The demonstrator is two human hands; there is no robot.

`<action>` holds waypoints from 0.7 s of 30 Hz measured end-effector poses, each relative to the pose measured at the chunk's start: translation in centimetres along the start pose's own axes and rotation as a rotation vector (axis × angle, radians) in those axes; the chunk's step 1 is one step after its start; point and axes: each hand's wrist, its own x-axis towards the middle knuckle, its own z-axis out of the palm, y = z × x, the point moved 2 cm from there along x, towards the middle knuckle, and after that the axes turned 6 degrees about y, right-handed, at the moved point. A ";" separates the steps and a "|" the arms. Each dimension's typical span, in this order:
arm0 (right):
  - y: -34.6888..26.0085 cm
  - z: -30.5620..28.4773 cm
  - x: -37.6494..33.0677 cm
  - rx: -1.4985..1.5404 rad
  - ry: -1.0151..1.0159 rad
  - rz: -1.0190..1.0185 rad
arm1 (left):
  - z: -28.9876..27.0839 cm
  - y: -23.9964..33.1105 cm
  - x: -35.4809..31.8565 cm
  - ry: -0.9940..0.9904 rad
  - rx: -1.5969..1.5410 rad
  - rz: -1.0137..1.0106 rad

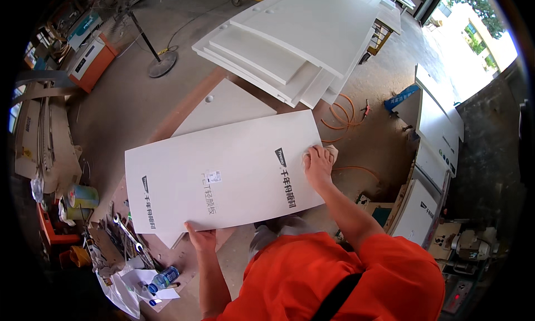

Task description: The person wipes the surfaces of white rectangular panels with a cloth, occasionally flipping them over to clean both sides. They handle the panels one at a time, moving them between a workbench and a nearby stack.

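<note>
A large white panel (242,159) with dark printing and a small label (213,177) lies in front of me, its long side running left to right. At its near edge is my left hand (202,238), closed on the panel with the thumb on top and the fingers hidden underneath. My right hand (318,166) presses at the panel's right end, fingers curled over a crumpled pale cloth (333,152) that shows beside them. Beneath the panel's far side, another white panel (223,109) with a round hole sticks out over a brown work surface (181,112).
Several white panels (323,25) are stacked ahead. An orange hose (351,106) coils on the floor to the right, near leaning panels (434,128). At the lower left lie wrenches (127,232) and a plastic bottle (164,277). A stand with a round base (162,65) is far left.
</note>
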 end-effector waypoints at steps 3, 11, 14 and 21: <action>4.9 0.0 0.9 0.049 -0.149 0.666 | -0.6 0.4 2.2 -0.145 -0.104 0.037; 8.1 -5.8 -5.5 0.403 -0.139 1.161 | 6.4 0.0 -10.6 -0.250 0.186 0.170; 11.3 -9.2 -8.6 0.657 0.083 1.189 | -0.5 0.2 -7.5 -0.440 0.884 0.794; 22.9 -14.4 -9.4 1.227 0.715 1.000 | 12.1 -4.1 -7.1 -0.323 1.018 1.027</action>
